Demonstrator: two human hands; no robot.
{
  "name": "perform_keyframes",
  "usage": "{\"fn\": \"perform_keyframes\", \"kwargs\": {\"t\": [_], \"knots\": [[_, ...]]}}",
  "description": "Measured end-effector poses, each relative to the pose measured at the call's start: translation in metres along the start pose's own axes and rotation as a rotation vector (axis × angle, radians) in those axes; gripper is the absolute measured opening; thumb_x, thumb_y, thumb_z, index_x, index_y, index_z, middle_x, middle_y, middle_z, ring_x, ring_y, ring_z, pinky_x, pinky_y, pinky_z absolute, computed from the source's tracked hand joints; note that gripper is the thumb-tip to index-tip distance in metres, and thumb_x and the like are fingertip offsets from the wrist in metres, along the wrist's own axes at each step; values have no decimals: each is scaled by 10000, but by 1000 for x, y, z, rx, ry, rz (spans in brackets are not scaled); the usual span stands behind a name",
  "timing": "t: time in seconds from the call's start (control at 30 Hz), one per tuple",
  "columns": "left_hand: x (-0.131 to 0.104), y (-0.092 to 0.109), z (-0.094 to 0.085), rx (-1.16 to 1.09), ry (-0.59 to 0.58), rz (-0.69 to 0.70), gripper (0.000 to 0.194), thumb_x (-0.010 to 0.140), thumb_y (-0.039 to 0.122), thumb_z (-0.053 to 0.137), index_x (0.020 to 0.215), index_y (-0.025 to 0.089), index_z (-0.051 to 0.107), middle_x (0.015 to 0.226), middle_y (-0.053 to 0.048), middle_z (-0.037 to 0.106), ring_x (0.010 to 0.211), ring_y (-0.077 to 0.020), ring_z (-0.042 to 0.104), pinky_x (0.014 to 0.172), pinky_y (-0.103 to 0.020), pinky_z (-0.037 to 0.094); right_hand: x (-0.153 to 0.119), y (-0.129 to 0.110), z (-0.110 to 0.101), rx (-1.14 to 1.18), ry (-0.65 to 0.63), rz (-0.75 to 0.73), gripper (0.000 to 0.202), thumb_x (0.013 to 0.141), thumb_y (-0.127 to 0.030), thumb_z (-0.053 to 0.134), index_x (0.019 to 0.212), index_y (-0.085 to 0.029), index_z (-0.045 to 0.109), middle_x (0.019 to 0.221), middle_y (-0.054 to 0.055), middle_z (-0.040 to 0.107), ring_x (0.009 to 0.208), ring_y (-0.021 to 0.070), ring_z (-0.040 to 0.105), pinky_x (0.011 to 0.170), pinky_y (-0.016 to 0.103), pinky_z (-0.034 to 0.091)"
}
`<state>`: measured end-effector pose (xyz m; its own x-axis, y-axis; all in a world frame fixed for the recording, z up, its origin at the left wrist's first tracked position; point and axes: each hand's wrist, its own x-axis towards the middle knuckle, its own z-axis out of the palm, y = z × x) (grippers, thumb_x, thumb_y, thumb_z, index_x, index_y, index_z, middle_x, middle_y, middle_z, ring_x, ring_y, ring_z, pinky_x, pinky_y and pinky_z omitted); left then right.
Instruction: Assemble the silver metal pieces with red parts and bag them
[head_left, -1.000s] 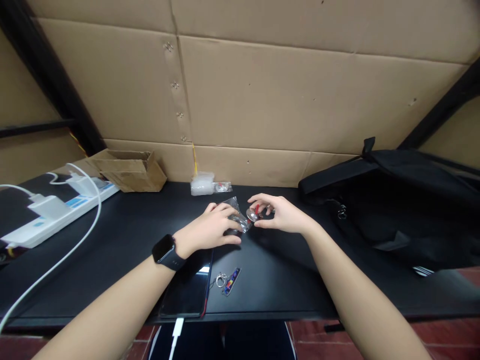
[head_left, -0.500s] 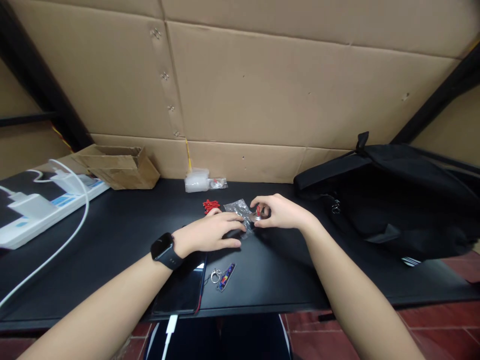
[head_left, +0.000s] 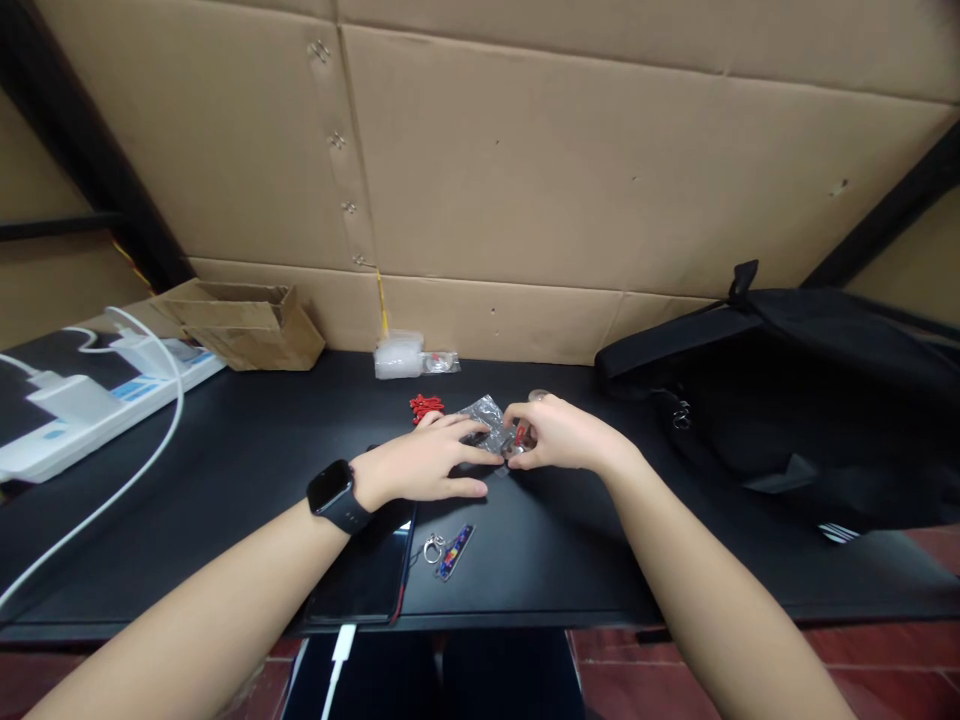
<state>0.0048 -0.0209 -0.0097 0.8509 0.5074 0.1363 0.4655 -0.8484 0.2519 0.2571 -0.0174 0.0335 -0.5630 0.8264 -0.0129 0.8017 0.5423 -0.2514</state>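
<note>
Fingers spread, your left hand (head_left: 431,464) reaches over a clear plastic bag (head_left: 489,410) on the counter (head_left: 577,560). Your right hand (head_left: 566,432) curls its fingers around a clear, red-marked piece (head_left: 522,437) at the bag's right side. Red cord-like strands (head_left: 427,405) lie just beyond your left hand; a keyring charm (head_left: 455,552) lies nearer, right of the phone (head_left: 356,585).

Left hand (head_left: 431,465) palm down, fingers spread. Right hand (head_left: 561,435) facing it, fingers curled toward thumb. Forearms (head_left: 217,590) angle inward, hands nearly meeting.
</note>
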Motion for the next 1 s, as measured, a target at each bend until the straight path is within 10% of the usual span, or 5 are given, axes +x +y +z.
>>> {"fn": "perform_keyframes", "kwargs": {"t": [1.0], "knots": [[-2, -4, -2, -34, 12, 57, 423, 940, 529, 620, 1345, 408, 645, 1560, -59, 458, 1430, -337, 415, 1138, -490, 328, 11, 11, 10, 298, -3, -136, 369, 705, -147, 823, 1046, -195, 691, 785, -12, 683, 680, 133, 645, 641, 226, 483]]}}
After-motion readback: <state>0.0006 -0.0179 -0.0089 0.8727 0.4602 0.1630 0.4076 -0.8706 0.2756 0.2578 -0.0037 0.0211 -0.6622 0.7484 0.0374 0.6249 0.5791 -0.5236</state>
